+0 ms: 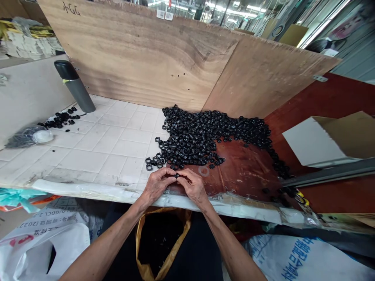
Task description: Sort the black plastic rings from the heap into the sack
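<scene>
Between the fingertips of both hands is a small black ring-like part (pixel 176 175), partly hidden by the fingers. My left hand (pixel 156 184) pinches it from the left and my right hand (pixel 193 186) from the right, just above the table's front edge. Beyond my fingers spreads a large heap of similar black rings (pixel 193 134). A few loose black rings (pixel 149 167) lie just left of my left hand. Below my wrists, an open yellow-rimmed bag (pixel 140 249) has a dark inside; its contents are too dim to make out.
A grey bottle with a black lid (pixel 79 91) stands at the back left, near a plastic bag (pixel 22 136) and scattered black pieces (pixel 60 119). Wooden boards (pixel 140 54) wall off the back. An open cardboard box (pixel 316 140) is at right. White sacks (pixel 67 242) lie below.
</scene>
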`<state>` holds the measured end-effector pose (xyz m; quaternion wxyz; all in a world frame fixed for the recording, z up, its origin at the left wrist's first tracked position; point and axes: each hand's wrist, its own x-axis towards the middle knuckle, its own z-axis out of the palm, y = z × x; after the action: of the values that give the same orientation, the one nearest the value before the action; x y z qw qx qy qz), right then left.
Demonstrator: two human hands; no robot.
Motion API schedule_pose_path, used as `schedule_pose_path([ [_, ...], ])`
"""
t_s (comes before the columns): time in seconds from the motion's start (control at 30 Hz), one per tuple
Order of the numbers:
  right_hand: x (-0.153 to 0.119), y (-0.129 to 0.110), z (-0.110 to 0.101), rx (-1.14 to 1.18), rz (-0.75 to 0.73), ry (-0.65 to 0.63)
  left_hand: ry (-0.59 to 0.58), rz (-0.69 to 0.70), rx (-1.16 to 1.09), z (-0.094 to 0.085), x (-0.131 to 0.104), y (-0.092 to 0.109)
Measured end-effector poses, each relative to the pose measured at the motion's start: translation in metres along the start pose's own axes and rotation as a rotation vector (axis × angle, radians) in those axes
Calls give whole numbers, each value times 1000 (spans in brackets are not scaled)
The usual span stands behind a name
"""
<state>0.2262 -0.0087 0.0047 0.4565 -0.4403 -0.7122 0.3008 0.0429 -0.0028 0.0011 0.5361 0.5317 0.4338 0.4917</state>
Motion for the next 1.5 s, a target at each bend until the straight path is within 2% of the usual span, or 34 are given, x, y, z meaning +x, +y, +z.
schedule_pose_path([
  [0.13, 2, 1, 0, 4, -84, -1, -8, -133, -57, -2, 1, -2],
  [0.27, 4, -1, -1, 52, -78, -10, -9, -207, -142, -3, 1, -2],
  [0.43, 3, 1, -1, 93, -27, 12, -12, -182, -156, -2, 2, -1],
  [0.57, 1, 2, 2, 126, 84, 47, -6, -181, -152, 0, 1, 0],
  [0.67, 1, 0, 5, 85, 129, 64, -3, -130, -120, 2, -2, 0],
  [0.8, 0, -3, 5, -4, 122, 47, -28, -27, -79, 3, -4, 0],
  [1.0, -2, -4, 3, 53, 119, -60, -25, -55, -106, 2, -5, 2],
  [1.17, -1, -6, 3, -160, 89, 23, -29, -8, -57, 2, -6, 6],
  [1.33, -2, -11, 0, -94, 80, -39, 9, -83, -80, 2, -6, 5],
  [1.5, -1, -11, 0, -19, 36, -3, -2, -102, -139, 0, -5, 4],
])
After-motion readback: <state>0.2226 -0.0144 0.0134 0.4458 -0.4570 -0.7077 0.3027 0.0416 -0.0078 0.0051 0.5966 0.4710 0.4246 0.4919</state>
